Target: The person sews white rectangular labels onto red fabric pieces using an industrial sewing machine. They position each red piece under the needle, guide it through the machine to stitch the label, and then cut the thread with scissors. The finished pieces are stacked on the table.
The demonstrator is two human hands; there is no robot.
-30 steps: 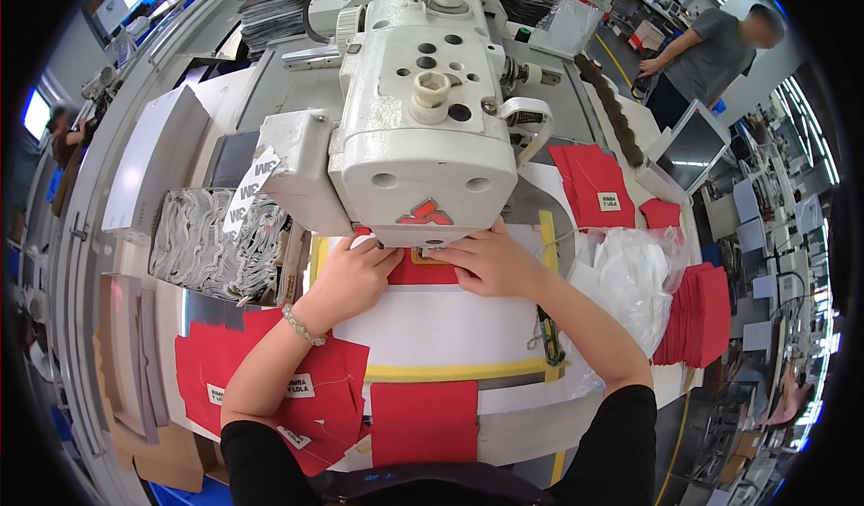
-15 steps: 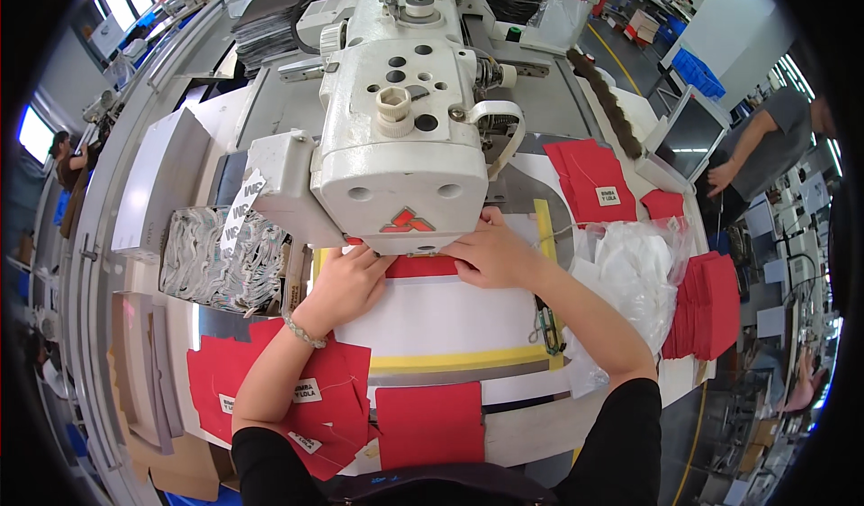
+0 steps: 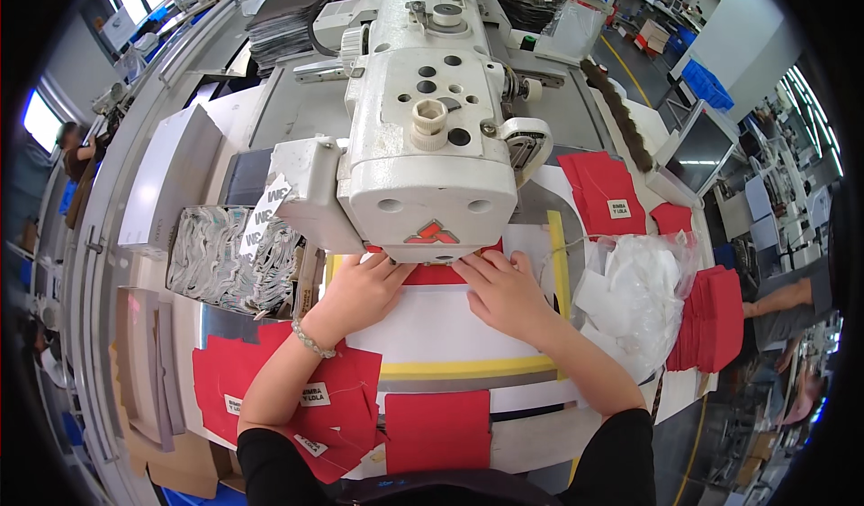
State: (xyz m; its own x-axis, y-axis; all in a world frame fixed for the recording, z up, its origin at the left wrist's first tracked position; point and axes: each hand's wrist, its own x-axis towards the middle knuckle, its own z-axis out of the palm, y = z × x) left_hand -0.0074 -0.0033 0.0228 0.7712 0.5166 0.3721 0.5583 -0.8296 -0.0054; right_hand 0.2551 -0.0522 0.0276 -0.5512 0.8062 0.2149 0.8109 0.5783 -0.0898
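Note:
Under the head of a white sewing machine [image 3: 432,169] lies a piece of red fabric [image 3: 434,276], mostly hidden by the machine. My left hand [image 3: 362,292] rests on its left side, fingers stretched forward and lying flat, the tips partly hidden by the machine. On the other side my right hand [image 3: 506,297] is spread, its fingertips touching the cloth's right part. Neither hand grips anything. Beneath the cloth is a white sheet [image 3: 450,322] edged with yellow tape [image 3: 468,367].
Labelled red pieces [image 3: 225,362] lie by my left forearm, and a plain red stack [image 3: 437,429] sits nearest me. A box of folded labels [image 3: 211,259] stands left. On the right are a clear plastic bag [image 3: 630,295], more red pieces [image 3: 706,322] and a screen [image 3: 697,155].
The whole view has shifted, so the machine and table appear farther right. My right hand's fingers have straightened and spread onto the cloth. The person at the right has moved nearer and lower in view.

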